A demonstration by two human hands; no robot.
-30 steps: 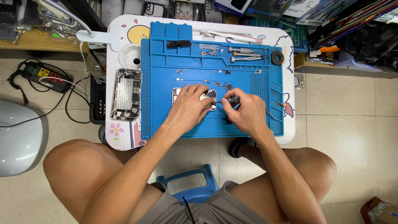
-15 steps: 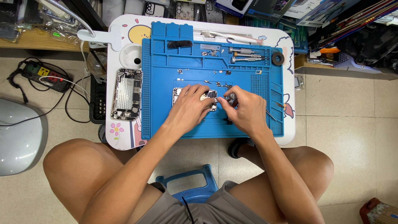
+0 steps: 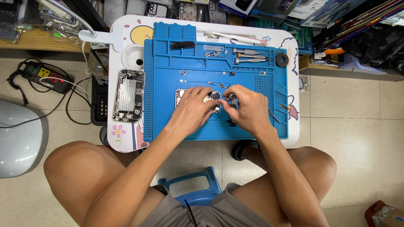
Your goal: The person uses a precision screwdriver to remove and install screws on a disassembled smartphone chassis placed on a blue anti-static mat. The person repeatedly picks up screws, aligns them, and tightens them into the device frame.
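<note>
The right hand (image 3: 248, 110) has its thumb and fingertips pressed together around a small dark cylindrical part (image 3: 232, 97), though what that part is cannot be told at this size. Just beside it, the left hand (image 3: 194, 110) lies flat with fingers curled down onto a small opened device (image 3: 182, 96), pressing on it rather than lifting it; only the pale left edge and a dark bit near the fingertips show, the rest being hidden under the hand. The 2 hands meet fingertip to fingertip near the middle of a blue work mat (image 3: 164, 122), which covers most of a small white table (image 3: 294, 126) with cartoon prints. Tiny screws and metal bits are scattered on the mat above the hands. In the mat's upper trays lie 2 metal screwdrivers (image 3: 250, 56) and a black ring (image 3: 282, 59) to their right. A pair of tweezers (image 3: 275, 116) rests on the mat near the right wrist. Left of the mat, on the bare table, lies an opened phone frame (image 3: 128, 95) with its insides exposed. A blue stool (image 3: 198, 187) shows between the person's knees, and a black power strip (image 3: 44, 78) sits on the floor well to the left.
</note>
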